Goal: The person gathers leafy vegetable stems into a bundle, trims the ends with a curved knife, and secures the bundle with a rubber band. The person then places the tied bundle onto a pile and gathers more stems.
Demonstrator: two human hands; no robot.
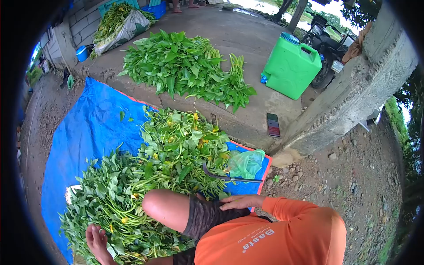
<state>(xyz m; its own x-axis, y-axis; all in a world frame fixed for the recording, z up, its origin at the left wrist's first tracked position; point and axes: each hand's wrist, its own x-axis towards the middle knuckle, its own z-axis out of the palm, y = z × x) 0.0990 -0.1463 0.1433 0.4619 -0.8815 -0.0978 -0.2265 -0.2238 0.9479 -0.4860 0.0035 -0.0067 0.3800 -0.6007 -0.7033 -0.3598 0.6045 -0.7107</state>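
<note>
Left hand (96,242), half-open and seemingly empty, is by loose greens (101,190) on the tarp (97,119); right hand (238,202) lies flat on the thigh (201,217), nothing visibly held. Neater greens (172,66) on concrete (238,35) look done, loose ones unfinished.

Green jerrycan (292,68) on concrete floor (247,39), phone (273,125) near rough pillar (353,88), motorcycle (334,46) behind, blue bucket (82,54)

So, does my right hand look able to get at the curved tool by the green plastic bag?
Probably yes. Your right hand rests on your dark shorts, close by, and nothing appears to cover the straight end of the curved tool on the blue tarp.
</note>
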